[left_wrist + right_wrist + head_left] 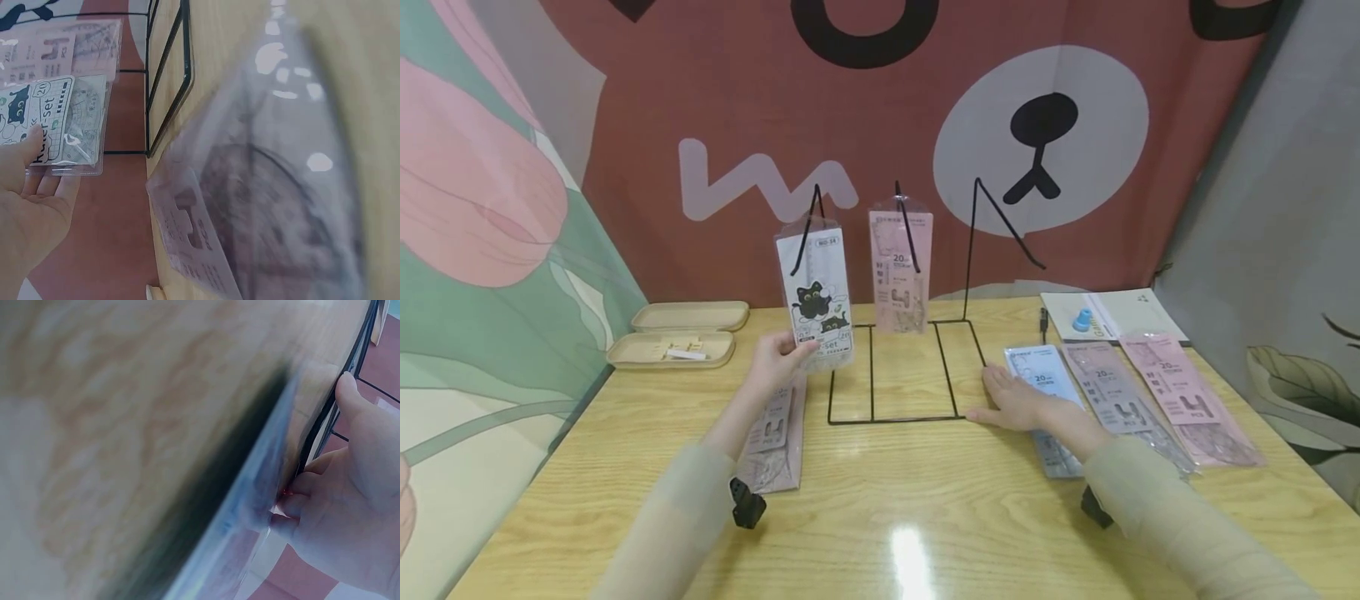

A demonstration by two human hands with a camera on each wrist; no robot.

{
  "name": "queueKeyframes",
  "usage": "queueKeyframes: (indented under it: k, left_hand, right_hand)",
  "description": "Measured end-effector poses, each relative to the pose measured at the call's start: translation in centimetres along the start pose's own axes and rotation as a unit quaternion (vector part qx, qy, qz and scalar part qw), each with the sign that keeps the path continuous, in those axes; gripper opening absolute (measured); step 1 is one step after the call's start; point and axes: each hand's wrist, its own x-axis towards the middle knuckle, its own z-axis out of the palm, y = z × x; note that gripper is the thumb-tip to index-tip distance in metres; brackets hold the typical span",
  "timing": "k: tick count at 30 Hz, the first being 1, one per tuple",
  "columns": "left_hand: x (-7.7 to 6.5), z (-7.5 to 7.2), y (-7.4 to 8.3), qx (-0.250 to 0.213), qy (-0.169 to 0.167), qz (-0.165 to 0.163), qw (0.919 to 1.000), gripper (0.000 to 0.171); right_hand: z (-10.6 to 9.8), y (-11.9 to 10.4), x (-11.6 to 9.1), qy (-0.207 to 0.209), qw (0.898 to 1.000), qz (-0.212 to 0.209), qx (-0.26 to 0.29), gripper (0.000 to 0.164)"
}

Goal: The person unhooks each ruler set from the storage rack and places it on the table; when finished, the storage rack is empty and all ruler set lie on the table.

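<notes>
Two packets hang at the hooks of the black wire rack (895,420): the cat-print ruler packet (812,300) at its left hook, the pink packet (891,279) at its middle hook. The left hand (778,362) pinches the cat-print packet's lower edge, thumb in front and fingers behind, a hold that presumably steadies the sleeve while leaving its top clear of the fingers. The right hand (1015,400) rests at the right end of the rack's base, fingers extended and thumb spread, apparently bracing the frame against shifting. Right of the rack, a blue packet (1037,367), a grey packet (1108,387) and a rose packet (1174,392) lie side by side, likely for easy access.
</notes>
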Motion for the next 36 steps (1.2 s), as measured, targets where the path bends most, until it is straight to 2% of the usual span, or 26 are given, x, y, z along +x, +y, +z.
queueKeyframes:
  k: [6,15,18,21,25,27,30,33,36]
  left_hand:
    - [-2.5,-0.7,-0.5,0.012,-0.009,0.026,0.9995,0.025]
    - [-6.6,-1.5,-0.5,-0.023,-0.017,0.073,0.9970,0.017]
    - [-7.9,-2.0,0.2,-0.014,-0.018,0.085,0.9961,0.014]
    - [-9.1,-2.5,0.9,0.001,-0.011,0.114,0.9934,0.015]
    - [-10.0,-3.5,-0.2,-0.005,-0.012,0.139,0.9903,0.007]
    - [-10.5,-4.2,-0.9,-0.014,-0.011,0.127,0.9918,0.006]
    - [-11.4,-5.7,-1.9,-0.032,-0.003,0.094,0.9950,0.021]
    - [-12.2,-7.1,-2.8,-0.046,0.006,0.049,0.9978,0.028]
    - [-12.9,-8.7,-3.4,-0.030,0.012,-0.018,0.9993,0.034]
  right_hand:
    - [-0.2,-0.3,-0.2,0.001,1.000,-0.002,0.006,0.089]
    - [-0.2,-0.3,-0.2,0.007,1.000,-0.008,0.010,0.089]
    - [-0.1,-0.3,-0.2,0.008,1.000,-0.008,0.007,0.089]
    - [0.0,-0.3,-0.2,0.007,1.000,-0.006,0.008,0.089]
    - [0.0,-0.1,-0.1,0.007,1.000,-0.003,0.006,0.090]
    - [0.1,0.1,0.0,0.007,1.000,-0.003,0.005,0.091]
    - [0.2,0.1,0.2,0.004,1.000,-0.003,0.002,0.091]
    - [0.2,0.2,0.3,0.004,1.000,-0.003,-0.002,0.091]
    - [0.3,0.3,0.3,0.005,1.000,-0.003,-0.006,0.091]
